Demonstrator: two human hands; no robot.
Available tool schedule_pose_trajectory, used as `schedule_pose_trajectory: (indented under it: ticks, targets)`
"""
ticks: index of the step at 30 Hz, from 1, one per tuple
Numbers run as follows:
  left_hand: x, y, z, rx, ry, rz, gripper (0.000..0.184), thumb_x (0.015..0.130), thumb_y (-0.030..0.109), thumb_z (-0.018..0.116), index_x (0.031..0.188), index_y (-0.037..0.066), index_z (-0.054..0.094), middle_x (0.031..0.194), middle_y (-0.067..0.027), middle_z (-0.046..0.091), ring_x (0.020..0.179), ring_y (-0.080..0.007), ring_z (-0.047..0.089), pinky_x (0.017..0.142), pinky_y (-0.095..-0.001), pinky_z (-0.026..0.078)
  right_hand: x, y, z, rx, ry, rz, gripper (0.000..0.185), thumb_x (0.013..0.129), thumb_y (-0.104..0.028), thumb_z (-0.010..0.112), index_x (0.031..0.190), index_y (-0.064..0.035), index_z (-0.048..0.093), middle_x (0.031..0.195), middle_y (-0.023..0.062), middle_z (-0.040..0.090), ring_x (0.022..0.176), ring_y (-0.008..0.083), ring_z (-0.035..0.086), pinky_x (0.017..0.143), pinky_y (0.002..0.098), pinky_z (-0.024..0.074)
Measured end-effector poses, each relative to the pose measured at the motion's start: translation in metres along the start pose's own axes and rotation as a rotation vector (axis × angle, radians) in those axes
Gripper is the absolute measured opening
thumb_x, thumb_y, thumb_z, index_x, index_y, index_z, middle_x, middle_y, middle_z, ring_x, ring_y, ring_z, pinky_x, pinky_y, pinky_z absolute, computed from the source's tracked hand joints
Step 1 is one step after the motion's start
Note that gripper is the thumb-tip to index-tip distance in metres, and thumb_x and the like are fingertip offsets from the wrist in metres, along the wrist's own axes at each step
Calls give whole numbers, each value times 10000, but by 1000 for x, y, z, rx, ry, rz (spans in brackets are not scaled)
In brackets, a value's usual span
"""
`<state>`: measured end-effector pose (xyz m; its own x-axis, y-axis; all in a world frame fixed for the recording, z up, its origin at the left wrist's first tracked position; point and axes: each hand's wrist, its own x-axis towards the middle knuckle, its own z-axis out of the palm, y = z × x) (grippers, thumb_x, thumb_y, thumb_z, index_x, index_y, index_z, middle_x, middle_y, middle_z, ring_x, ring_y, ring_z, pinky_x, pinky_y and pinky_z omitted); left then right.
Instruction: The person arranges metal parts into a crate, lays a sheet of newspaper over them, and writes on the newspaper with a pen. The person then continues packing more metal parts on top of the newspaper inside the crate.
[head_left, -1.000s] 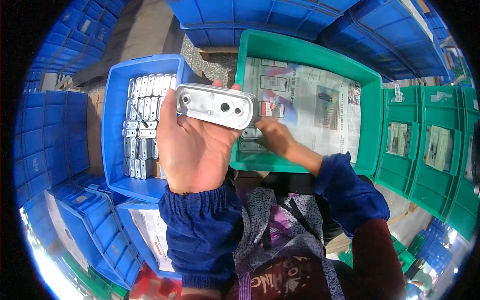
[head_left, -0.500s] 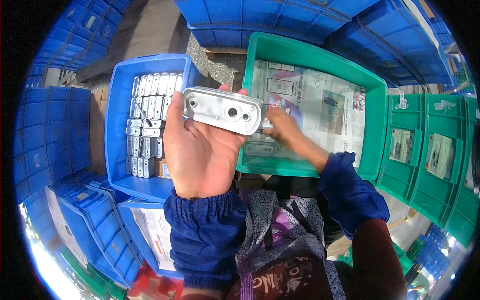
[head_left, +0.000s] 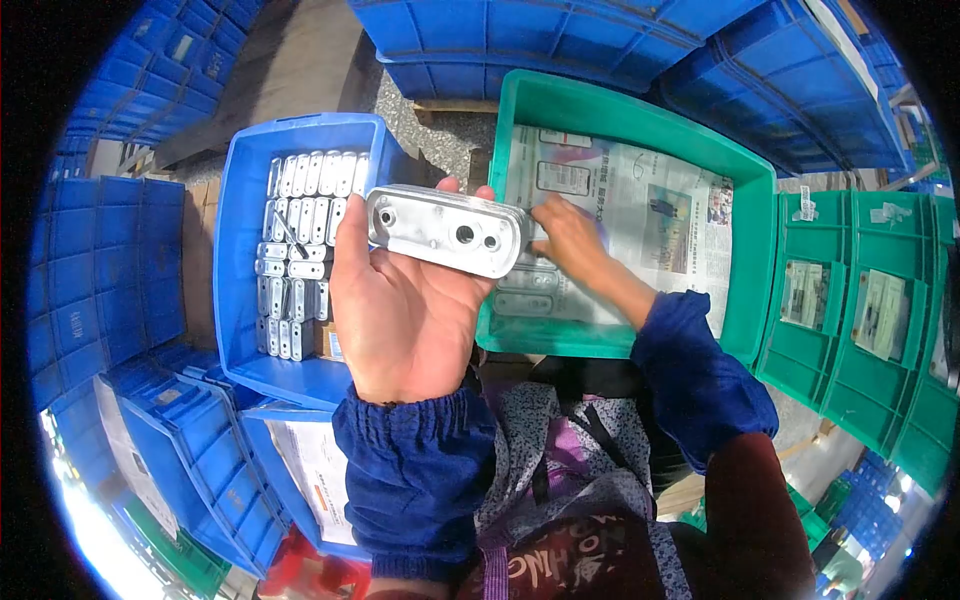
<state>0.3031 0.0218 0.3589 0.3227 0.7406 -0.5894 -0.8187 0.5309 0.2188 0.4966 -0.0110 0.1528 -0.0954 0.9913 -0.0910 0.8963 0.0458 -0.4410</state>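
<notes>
Blue crates [head_left: 540, 40] stand stacked along the far side, over a speckled grey floor [head_left: 400, 110]. Nearer are two bins: a blue bin [head_left: 232, 260] packed with rows of metal pieces [head_left: 315, 218], and a green bin [head_left: 752, 270] lined with newspaper [head_left: 625, 235].

The metal part [head_left: 430, 233] lies in the left hand [head_left: 410, 315], above the gap between the bins, hollow face up with its holes showing. The thumb lies against its left end and the fingers come round its far edge, so it is held between them. The right hand [head_left: 575, 245] is over the left side of the green bin, fingers bent; its tips are partly hidden behind the part, so I can't tell whether they grip anything.

The part looks stiff and fairly light, its smooth metal probably a little slippery and easily scratched. The long side walls seem the best hold. The bin walls between the hands stand up as edges to pass over; the widest room for moving is above the newspaper.
</notes>
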Motion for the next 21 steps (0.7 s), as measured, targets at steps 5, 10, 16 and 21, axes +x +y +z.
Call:
schedule_pose_trajectory:
  ticks: [5,10,16,21]
  targets:
    - [-1,0,-1,-4,-15,-13,510,939,390,357,1210,-40,397,1181,-193,492,1184,-374,417,956,-612,320,3,2,-5,73,53,17,433,625,-128,733,1012,-30,563,995,132,548,995,311,523,814,390,454]
    - [-1,-2,0,12,-21,-6,506,938,389,357,1198,-43,405,1169,-192,498,1174,-376,426,951,-614,325,23,11,-12,-7,123,17,365,630,-121,748,938,-18,581,996,157,546,964,332,536,767,403,489]
    - [2,0,-7,14,-71,-18,507,923,406,410,1214,-6,353,1237,-178,414,1141,-367,442,913,-537,395,24,17,-2,37,32,47,417,619,-147,741,989,-26,593,1010,157,555,984,329,531,794,398,470]
    - [2,1,-10,8,-104,-5,478,921,407,420,1192,15,373,1203,-165,438,1137,-369,444,910,-538,397,38,25,-14,56,171,104,478,617,-176,744,1050,-32,604,1060,172,549,1031,347,502,879,402,424]
